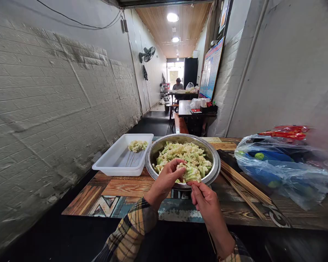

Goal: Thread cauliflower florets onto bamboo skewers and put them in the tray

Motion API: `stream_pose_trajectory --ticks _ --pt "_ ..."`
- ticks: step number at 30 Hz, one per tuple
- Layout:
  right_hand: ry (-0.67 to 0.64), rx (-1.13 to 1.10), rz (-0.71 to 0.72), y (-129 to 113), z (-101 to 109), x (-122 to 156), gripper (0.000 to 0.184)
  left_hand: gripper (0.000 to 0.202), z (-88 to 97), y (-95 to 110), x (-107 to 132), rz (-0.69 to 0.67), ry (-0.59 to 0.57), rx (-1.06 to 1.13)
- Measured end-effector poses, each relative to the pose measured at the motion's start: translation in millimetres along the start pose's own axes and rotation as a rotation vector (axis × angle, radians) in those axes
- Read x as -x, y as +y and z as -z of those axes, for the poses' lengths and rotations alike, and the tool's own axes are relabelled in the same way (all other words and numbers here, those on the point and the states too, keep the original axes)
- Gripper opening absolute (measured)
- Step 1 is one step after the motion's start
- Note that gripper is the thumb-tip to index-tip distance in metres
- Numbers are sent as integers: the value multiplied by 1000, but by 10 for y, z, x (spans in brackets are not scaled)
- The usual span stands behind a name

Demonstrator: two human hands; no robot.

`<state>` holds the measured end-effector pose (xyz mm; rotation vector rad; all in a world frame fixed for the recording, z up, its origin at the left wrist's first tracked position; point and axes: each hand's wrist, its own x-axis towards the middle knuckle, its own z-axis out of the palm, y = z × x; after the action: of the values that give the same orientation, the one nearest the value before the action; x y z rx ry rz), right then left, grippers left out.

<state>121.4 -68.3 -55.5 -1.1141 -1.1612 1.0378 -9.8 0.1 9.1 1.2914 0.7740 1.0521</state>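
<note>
My left hand (165, 182) is closed around pale green cauliflower florets (191, 174), low over the near side of a steel bowl (216, 163). Just to the right, my right hand (207, 200) pinches a thin bamboo skewer (211, 241); its lower end shows beneath the wrist, and its tip is hidden by the fingers and florets. Cut cauliflower (180, 151) fills much of the bowl. Left of it, a white plastic tray (117, 170) holds skewered cauliflower (137, 146), with the sticks pointing toward me.
Loose bamboo skewers (246, 183) lie right of the bowl on the patterned wooden table (123, 186). Beyond them sits a clear plastic bag (284, 171) with blue and green contents. Farther back are another table (187, 109), a bench (180, 123) and a seated person (178, 85).
</note>
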Motion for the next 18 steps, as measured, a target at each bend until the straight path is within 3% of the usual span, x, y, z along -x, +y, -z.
stream_pose_trajectory --ticks 6,11,14,18 --pt "-54 57 -17 -9 30 110 51 22 -6 -20 -9 -24 182 58" --pt "-67 53 -61 -25 -46 219 57 22 -43 -20 29 -9 199 -1" --pt "-28 29 -44 -21 -98 233 56 24 -114 -37 57 -1 228 -7" --pt "82 82 86 -11 -110 212 46 29 -220 -57 77 -15 256 69"
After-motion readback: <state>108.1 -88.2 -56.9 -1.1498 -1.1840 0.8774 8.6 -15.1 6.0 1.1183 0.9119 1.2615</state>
